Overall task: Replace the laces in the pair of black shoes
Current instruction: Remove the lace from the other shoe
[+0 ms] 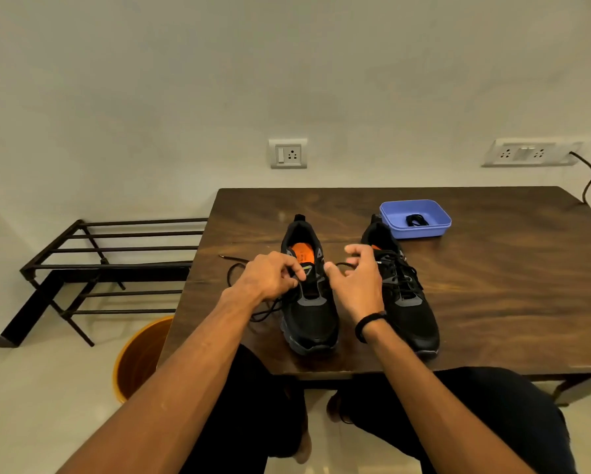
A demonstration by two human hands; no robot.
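Note:
Two black shoes with orange insoles stand side by side on the brown table (492, 302), toes toward me. My left hand (270, 275) pinches the black lace (239, 268) at the left eyelets of the left shoe (309, 316); the lace trails loose across the table to the left. My right hand (355, 285) hovers between the shoes with fingers spread and slightly curled, a lace strand near its fingertips; whether it holds that strand is unclear. The right shoe (412, 309) is fully laced.
A blue plastic tray (437, 225) holding a coiled black lace (417, 219) sits behind the right shoe. A black metal rack (99, 265) stands left of the table. An orange bucket (140, 360) sits on the floor by the table's near left corner.

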